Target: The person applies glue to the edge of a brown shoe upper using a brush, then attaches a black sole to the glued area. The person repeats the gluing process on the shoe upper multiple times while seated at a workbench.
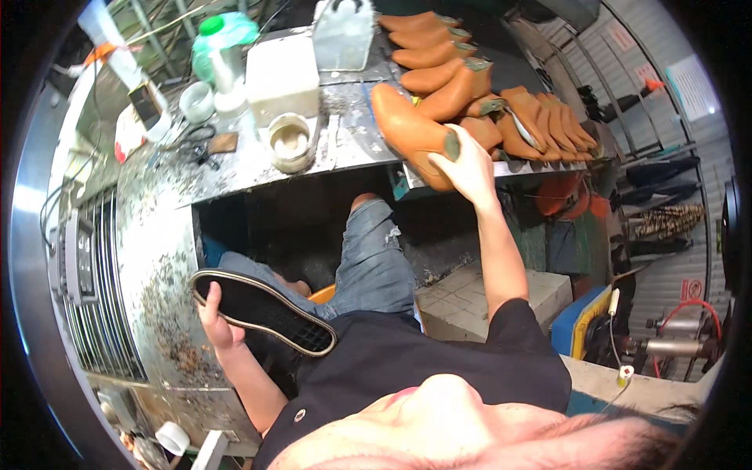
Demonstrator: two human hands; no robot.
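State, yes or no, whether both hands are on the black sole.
No: only the left hand holds the black sole, while the right hand grasps an orange-brown shoe form.

Right of the right hand (pixel 470 168), cloths (pixel 667 223) hang before a pale ridged wall (pixel 692 262) bearing a paper sheet (pixel 693 88). A grimy surface (pixel 239 171) stretches left of it. Left of the left hand (pixel 225 327) stands a slatted metal grille (pixel 95 329).
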